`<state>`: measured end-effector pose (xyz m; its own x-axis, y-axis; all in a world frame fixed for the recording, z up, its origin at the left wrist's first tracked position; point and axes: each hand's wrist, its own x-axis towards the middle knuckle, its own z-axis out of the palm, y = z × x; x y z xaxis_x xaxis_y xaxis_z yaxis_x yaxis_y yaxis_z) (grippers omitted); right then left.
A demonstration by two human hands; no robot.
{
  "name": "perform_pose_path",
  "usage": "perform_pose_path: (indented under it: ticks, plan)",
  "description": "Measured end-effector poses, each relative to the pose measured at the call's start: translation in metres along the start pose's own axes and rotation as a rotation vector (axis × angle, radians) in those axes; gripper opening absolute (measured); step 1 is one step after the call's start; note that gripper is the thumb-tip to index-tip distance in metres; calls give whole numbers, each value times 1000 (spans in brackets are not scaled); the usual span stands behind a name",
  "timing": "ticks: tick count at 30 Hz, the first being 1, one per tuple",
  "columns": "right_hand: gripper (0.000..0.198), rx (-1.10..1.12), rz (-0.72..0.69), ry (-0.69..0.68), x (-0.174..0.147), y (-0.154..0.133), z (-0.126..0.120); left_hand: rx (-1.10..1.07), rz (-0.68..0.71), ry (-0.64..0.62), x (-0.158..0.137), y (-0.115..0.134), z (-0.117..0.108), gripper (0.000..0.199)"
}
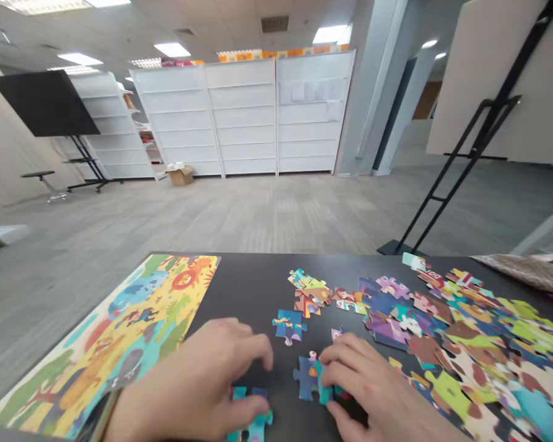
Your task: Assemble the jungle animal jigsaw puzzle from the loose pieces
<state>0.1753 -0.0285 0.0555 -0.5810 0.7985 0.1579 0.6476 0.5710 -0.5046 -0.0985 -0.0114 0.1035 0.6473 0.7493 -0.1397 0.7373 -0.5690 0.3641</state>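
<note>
My left hand (221, 374) is palm down near the front of the black table, thumb and index finger spread apart. Teal puzzle pieces (258, 426) lie under its thumb, partly hidden. To the right, my right hand (364, 380) has its fingers curled around a teal puzzle piece (323, 387), mostly covered by the fingertips. Against that piece sits a blue puzzle piece (306, 377) with an orange spot. A blue and orange piece (289, 325) lies alone farther back between the hands. A small purple piece (336, 333) shows just behind my right fingers.
A colourful animal picture sheet (138, 325) lies at the left. Many loose puzzle pieces (479, 344) are heaped at the right, with a smaller cluster (311, 288) at the back middle. Patterned cloth (529, 273) rests at the far right edge. Beyond stands a board on a black stand (470, 153).
</note>
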Motion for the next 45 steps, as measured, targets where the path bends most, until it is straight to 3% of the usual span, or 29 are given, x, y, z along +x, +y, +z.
perform_pose_path:
  ticks: [3,11,20,29,32,36,40,45]
  plan:
    - [26,0,-2,17,-1,3,0,-45,-123,-118,-8,-8,-25,44]
    - [28,-6,15,23,-1,4,-1,-4,-222,-183,-3,-22,-7,63]
    - [33,-5,-30,-16,2,1,-6,7,-301,-91,4,-43,-9,54]
    - [27,69,-76,-10,3,3,-5,-14,-194,6,13,-38,3,41]
    - [24,79,-93,-20,2,3,-3,-38,-109,-71,11,-28,1,37]
    - [23,71,-68,-18,2,6,0,-71,-17,-240,6,-13,3,49]
    - [23,81,-61,-23,3,7,1,-94,-45,-254,3,-6,6,36]
    - [37,109,51,-24,-1,6,-3,-139,-38,-238,3,-9,12,38]
